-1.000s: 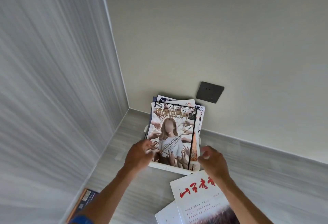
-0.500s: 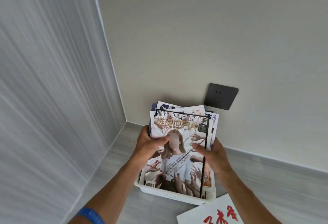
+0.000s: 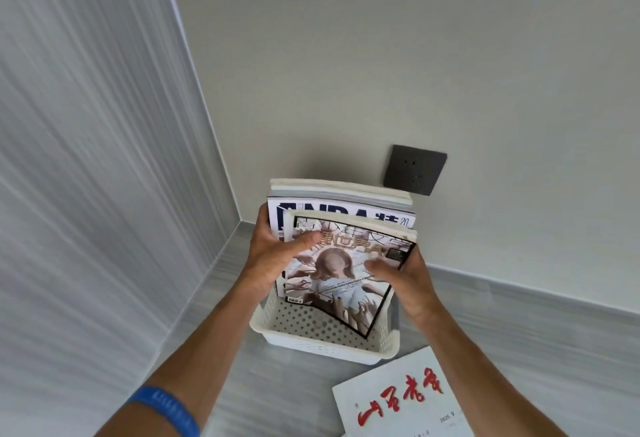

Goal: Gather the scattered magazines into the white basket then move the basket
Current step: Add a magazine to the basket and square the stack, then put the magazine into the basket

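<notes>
Grey floor [image 3: 519,325], room corner. Both hands' fingers [image 3: 277,246] clamp the floppy, slippery magazine stack [image 3: 346,228] over the white basket [image 3: 311,343]; grip the side edges.

white perforated basket [image 3: 311,327], blue wristband [image 3: 166,409], dark socket [image 3: 414,170]

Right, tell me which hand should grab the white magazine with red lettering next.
Right hand: the red-lettered magazine lies on the floor directly below it, right of the basket; the left hand sits across the stack.
</notes>
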{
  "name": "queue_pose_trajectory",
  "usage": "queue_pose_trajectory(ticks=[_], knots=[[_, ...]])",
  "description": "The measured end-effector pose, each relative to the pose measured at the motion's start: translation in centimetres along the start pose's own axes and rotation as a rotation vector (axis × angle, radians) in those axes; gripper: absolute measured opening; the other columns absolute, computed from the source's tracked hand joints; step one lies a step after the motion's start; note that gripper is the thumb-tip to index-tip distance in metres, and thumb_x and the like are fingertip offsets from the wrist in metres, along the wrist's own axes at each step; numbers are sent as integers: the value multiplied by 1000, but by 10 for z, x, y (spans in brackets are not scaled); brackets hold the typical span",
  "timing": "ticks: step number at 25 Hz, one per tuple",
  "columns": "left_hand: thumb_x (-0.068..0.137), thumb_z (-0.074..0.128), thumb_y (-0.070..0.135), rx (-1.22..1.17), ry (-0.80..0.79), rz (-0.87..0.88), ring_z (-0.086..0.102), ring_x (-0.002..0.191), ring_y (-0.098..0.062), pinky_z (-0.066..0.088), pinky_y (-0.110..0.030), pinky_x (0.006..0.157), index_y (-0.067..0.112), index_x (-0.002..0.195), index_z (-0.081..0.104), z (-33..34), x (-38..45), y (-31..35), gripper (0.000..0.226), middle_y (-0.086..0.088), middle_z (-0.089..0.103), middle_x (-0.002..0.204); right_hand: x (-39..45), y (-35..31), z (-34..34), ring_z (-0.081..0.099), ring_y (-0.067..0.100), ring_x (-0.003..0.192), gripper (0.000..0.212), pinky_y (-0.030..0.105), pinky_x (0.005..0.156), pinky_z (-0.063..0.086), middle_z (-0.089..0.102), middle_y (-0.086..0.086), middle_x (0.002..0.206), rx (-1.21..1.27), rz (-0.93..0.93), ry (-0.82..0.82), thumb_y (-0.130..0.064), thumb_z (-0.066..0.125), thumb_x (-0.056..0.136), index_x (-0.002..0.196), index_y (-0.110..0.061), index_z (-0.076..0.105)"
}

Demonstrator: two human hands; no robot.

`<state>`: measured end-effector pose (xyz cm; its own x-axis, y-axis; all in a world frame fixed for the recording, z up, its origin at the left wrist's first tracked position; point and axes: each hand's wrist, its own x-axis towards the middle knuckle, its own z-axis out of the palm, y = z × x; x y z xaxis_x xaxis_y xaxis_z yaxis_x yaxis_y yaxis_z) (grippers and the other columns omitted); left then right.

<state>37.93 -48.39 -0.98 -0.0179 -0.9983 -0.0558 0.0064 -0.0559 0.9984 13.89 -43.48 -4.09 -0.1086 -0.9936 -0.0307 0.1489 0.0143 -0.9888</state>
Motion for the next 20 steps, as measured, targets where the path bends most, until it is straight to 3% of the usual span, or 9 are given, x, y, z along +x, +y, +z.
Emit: queue_pose_trajectory(ticks=[2,4,7,9,10,12,15,17,20], knots=[[34,96,48,70,15,-51,64,108,-14,53,-41,92,49,111,50,1,4,-6,90,10,68,113,-2,14,-2,68,30,104,75,47,84,58,71,8,111,-93,67,-15,-1,80,56,122,-23,52],[34,94,55,155,-1,-108,61,107,-13,51,-35,89,50,107,50,-1,3,-14,86,12,66,112,0,23,-1,70,26,100,72,55,86,56,71,1,108,-159,87,14,-8,79,56,118,-32,52],[37,95,51,202,-16,-157,69,93,-6,57,-28,76,37,115,49,-2,-5,-27,91,5,70,105,3,25,-2,71,13,94,71,51,86,56,72,-13,104,-264,81,74,-24,81,56,119,-38,49],[39,96,40,246,7,-146,68,95,-7,58,-39,84,35,113,52,-3,-17,-36,86,5,70,103,-7,26,-8,67,0,97,78,41,92,52,68,-22,112,-381,111,107,-38,82,56,125,-40,45],[43,95,35,292,21,-135,66,103,-12,55,-43,89,35,114,52,-4,-25,-40,83,6,68,110,-16,27,-12,62,-2,103,82,36,94,48,63,-21,122,-449,142,125,-42,82,58,129,-39,42],[54,87,25,479,22,-113,56,118,-18,48,-41,97,35,126,46,-10,-47,-51,84,6,56,131,-41,33,-21,53,10,117,84,33,94,42,53,-8,138,-542,225,157,-42,82,66,137,-33,37],[75,72,14,789,-18,-128,30,140,-32,33,-43,110,22,148,29,-15,-77,-70,85,-8,27,156,-83,39,-23,51,18,120,76,35,92,45,48,3,145,-557,300,122,-35,77,77,140,-29,36],[86,66,24,806,10,-190,16,147,-33,23,-47,115,22,152,21,-16,-88,-72,80,-11,13,162,-101,39,-19,53,26,124,71,39,94,49,46,6,147,-587,326,88,-40,70,83,142,-27,34],[89,61,40,866,26,-189,13,148,-32,20,-52,115,25,153,17,-15,-97,-64,79,-11,10,163,-113,38,-18,58,22,113,66,34,86,52,49,5,144,-645,352,107,-46,65,86,141,-28,33]])
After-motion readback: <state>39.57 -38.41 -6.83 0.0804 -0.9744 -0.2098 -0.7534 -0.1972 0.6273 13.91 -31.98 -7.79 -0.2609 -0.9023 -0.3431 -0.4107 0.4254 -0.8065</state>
